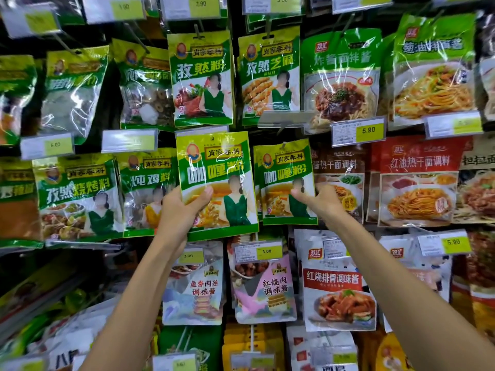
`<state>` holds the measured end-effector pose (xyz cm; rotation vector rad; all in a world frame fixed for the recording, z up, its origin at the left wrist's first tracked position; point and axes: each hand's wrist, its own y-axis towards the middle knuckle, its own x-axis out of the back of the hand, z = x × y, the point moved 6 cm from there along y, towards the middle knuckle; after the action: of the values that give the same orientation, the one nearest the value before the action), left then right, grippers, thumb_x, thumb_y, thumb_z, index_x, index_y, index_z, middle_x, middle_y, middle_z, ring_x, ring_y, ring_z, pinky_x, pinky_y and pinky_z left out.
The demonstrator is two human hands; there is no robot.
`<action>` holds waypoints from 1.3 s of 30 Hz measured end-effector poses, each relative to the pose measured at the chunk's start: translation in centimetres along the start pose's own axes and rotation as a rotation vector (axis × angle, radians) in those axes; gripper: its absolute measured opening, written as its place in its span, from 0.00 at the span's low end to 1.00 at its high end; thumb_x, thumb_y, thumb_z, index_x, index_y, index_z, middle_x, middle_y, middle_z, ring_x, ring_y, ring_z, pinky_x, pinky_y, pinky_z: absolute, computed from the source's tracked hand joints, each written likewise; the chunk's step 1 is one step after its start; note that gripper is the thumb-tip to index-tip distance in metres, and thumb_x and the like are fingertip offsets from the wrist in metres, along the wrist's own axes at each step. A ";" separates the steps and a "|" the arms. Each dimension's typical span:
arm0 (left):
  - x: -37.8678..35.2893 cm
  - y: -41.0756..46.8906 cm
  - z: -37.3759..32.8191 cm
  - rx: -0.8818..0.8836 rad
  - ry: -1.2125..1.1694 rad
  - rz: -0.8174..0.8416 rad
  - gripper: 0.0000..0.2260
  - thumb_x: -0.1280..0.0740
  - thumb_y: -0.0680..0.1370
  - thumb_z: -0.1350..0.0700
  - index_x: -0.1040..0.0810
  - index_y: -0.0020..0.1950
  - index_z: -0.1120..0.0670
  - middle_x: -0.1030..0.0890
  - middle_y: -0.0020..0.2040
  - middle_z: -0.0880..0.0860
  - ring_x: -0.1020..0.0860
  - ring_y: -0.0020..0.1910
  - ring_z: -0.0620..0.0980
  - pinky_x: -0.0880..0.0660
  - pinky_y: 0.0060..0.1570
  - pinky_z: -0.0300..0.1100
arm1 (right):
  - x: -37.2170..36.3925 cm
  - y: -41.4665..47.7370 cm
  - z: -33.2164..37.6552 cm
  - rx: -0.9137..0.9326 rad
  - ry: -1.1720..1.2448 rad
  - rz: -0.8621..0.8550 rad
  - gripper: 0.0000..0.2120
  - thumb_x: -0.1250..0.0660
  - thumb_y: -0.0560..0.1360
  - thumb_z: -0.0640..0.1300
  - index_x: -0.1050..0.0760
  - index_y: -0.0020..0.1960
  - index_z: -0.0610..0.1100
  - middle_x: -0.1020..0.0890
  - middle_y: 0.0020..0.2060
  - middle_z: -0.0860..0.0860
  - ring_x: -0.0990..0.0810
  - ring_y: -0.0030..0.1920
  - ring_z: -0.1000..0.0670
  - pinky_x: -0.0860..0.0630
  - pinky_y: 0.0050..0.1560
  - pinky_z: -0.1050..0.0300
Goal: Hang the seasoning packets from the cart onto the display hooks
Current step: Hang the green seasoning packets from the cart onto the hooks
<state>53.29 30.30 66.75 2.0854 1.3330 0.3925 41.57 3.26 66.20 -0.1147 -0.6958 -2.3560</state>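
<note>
Seasoning packets filled the display rack (235, 28) from edge to edge, hung in rows with price labels clipped at the ends of the pegs.

Near the middle of the rack, the left hand (178, 210) gripped a loose packet (214, 167), green and yellow with white lettering. The thumb lay across the front near the lower left corner and the fingers were hidden behind it. This packet was held upright and flat to the rack, with its top edge just under a cumin packet (201, 76) in the row above. Whether its punched hole had reached a peg could not be told.

Just beside it to the right hung a matching packet (285, 170), its top caught on a hook (284, 142). The two packets' side edges met or slightly overlapped. The right hand (321, 202) pinched the matching packet at its right edge, low down, with the thumb pressed on the front and the fingers out of sight behind.

A yellow price label (357, 132) marked 5.90 sat up and to the right, above red noodle sauce packets (417, 183). Both forearms reached up from the bottom edge of the view.
</note>
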 end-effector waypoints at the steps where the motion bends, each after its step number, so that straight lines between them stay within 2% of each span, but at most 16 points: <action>1: -0.2 -0.2 0.1 0.010 -0.007 0.008 0.07 0.28 0.71 0.53 0.23 0.46 0.51 0.16 0.36 0.41 0.19 0.36 0.36 0.26 0.34 0.26 | 0.7 -0.5 -0.1 0.041 -0.113 -0.074 0.21 0.28 0.74 0.47 0.24 0.59 0.32 0.18 0.52 0.38 0.20 0.50 0.42 0.23 0.51 0.47; 5: -1.5 -1.2 1.2 0.072 -0.059 0.040 0.23 0.27 0.66 0.46 0.23 0.57 0.55 0.16 0.52 0.49 0.19 0.55 0.50 0.22 0.51 0.42 | 2.8 -3.8 1.1 0.203 -0.174 -0.383 0.12 0.34 0.78 0.43 0.22 0.56 0.35 0.17 0.49 0.43 0.19 0.50 0.47 0.23 0.52 0.53; 6: -2.2 -1.5 1.4 0.092 -0.065 0.060 0.25 0.26 0.66 0.45 0.24 0.59 0.54 0.17 0.55 0.48 0.20 0.57 0.48 0.23 0.55 0.46 | 2.4 -4.5 1.7 0.222 -0.116 -0.341 0.12 0.35 0.79 0.44 0.22 0.56 0.37 0.17 0.49 0.45 0.19 0.49 0.49 0.23 0.51 0.56; 8: -3.7 -2.3 1.7 0.102 -0.054 0.110 0.18 0.27 0.67 0.46 0.23 0.54 0.47 0.16 0.49 0.39 0.19 0.52 0.40 0.25 0.55 0.44 | 0.3 -5.3 2.5 0.168 0.136 -0.108 0.15 0.36 0.79 0.49 0.21 0.56 0.37 0.17 0.50 0.45 0.19 0.49 0.50 0.22 0.52 0.57; 11: -5.9 -3.0 1.9 0.134 -0.063 0.158 0.15 0.27 0.66 0.45 0.22 0.51 0.48 0.15 0.47 0.47 0.18 0.52 0.49 0.24 0.53 0.45 | -2.3 -6.4 3.6 0.055 0.356 0.164 0.25 0.34 0.75 0.55 0.23 0.59 0.34 0.19 0.56 0.47 0.22 0.58 0.51 0.29 0.64 0.53; 14: -7.6 -3.4 1.6 0.133 -0.067 0.186 0.16 0.27 0.67 0.46 0.21 0.50 0.52 0.15 0.46 0.52 0.17 0.49 0.52 0.22 0.53 0.52 | -3.0 -6.6 3.6 0.024 0.441 0.214 0.19 0.30 0.74 0.52 0.24 0.48 0.34 0.18 0.46 0.40 0.20 0.56 0.42 0.27 0.63 0.45; 16: -8.1 -3.4 1.5 0.130 -0.005 0.201 0.15 0.28 0.69 0.45 0.21 0.49 0.52 0.15 0.45 0.52 0.17 0.47 0.51 0.22 0.55 0.55 | -2.8 -6.4 3.2 0.006 0.452 0.186 0.20 0.30 0.75 0.49 0.24 0.48 0.29 0.19 0.46 0.34 0.20 0.54 0.37 0.25 0.60 0.43; 18: -8.0 -3.0 0.7 0.044 0.159 0.188 0.09 0.31 0.73 0.44 0.24 0.45 0.48 0.17 0.43 0.49 0.19 0.43 0.44 0.21 0.49 0.47 | -2.4 -6.1 2.9 0.012 0.448 0.177 0.16 0.32 0.76 0.47 0.23 0.44 0.32 0.19 0.45 0.36 0.19 0.52 0.39 0.24 0.58 0.46; 20: -6.5 -1.7 -1.3 -0.164 0.425 0.021 0.05 0.35 0.78 0.47 0.27 0.46 0.48 0.21 0.45 0.47 0.24 0.41 0.37 0.25 0.43 0.35 | -1.9 -5.7 2.6 0.011 0.460 0.182 0.14 0.32 0.76 0.46 0.26 0.41 0.34 0.21 0.43 0.37 0.20 0.50 0.40 0.24 0.57 0.46; 23: -4.0 0.3 -6.2 -0.612 0.788 -0.339 0.08 0.39 0.81 0.56 0.24 0.54 0.59 0.21 0.47 0.57 0.24 0.44 0.49 0.33 0.42 0.34 | -0.7 -4.9 1.9 0.003 0.457 0.140 0.22 0.32 0.76 0.45 0.28 0.53 0.24 0.23 0.55 0.29 0.22 0.58 0.35 0.25 0.61 0.43; 25: -3.5 1.9 -8.1 -0.804 0.957 -0.457 0.10 0.40 0.81 0.59 0.24 0.57 0.64 0.22 0.51 0.62 0.25 0.50 0.55 0.33 0.46 0.36 | -0.1 -4.4 1.5 -0.003 0.456 0.132 0.22 0.32 0.76 0.45 0.28 0.53 0.24 0.22 0.55 0.29 0.23 0.58 0.34 0.25 0.61 0.41; 27: -3.7 3.8 -8.6 -0.866 1.081 -0.449 0.14 0.42 0.81 0.58 0.26 0.62 0.65 0.24 0.57 0.65 0.26 0.57 0.61 0.28 0.56 0.48 | 0.4 -3.8 1.5 0.003 0.449 0.132 0.17 0.31 0.76 0.46 0.25 0.45 0.30 0.20 0.48 0.34 0.20 0.52 0.36 0.20 0.55 0.46; 29: -4.2 5.3 -8.1 -0.860 1.161 -0.408 0.16 0.44 0.82 0.57 0.28 0.65 0.66 0.25 0.60 0.66 0.27 0.61 0.64 0.31 0.63 0.54 | 0.7 -3.1 1.7 0.006 0.440 0.122 0.14 0.31 0.76 0.46 0.25 0.37 0.38 0.19 0.42 0.42 0.18 0.46 0.46 0.19 0.42 0.58; 36: -4.8 6.6 -6.4 -0.905 1.199 -0.407 0.14 0.41 0.80 0.59 0.26 0.60 0.67 0.23 0.55 0.66 0.24 0.56 0.65 0.29 0.60 0.56 | 0.7 -1.4 2.7 -0.025 0.332 0.131 0.19 0.31 0.76 0.47 0.29 0.30 0.42 0.21 0.32 0.47 0.22 0.47 0.44 0.27 0.57 0.47; 37: -4.8 6.6 -6.4 -0.912 1.196 -0.413 0.14 0.41 0.80 0.60 0.26 0.60 0.67 0.23 0.54 0.66 0.24 0.55 0.65 0.29 0.60 0.55 | 0.7 -1.2 2.7 -0.036 0.323 0.132 0.18 0.32 0.76 0.47 0.29 0.31 0.41 0.20 0.35 0.45 0.21 0.48 0.43 0.28 0.58 0.47; 39: -4.8 6.6 -6.3 -0.911 1.195 -0.414 0.13 0.40 0.80 0.60 0.26 0.60 0.67 0.23 0.54 0.66 0.24 0.55 0.64 0.29 0.60 0.55 | 0.6 -0.9 2.6 -0.061 0.319 0.132 0.16 0.32 0.77 0.46 0.28 0.35 0.39 0.19 0.42 0.43 0.21 0.48 0.48 0.29 0.55 0.58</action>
<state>52.35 26.25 76.22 0.6887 1.6285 1.8055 40.22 4.84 68.20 0.1802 -0.4472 -2.2009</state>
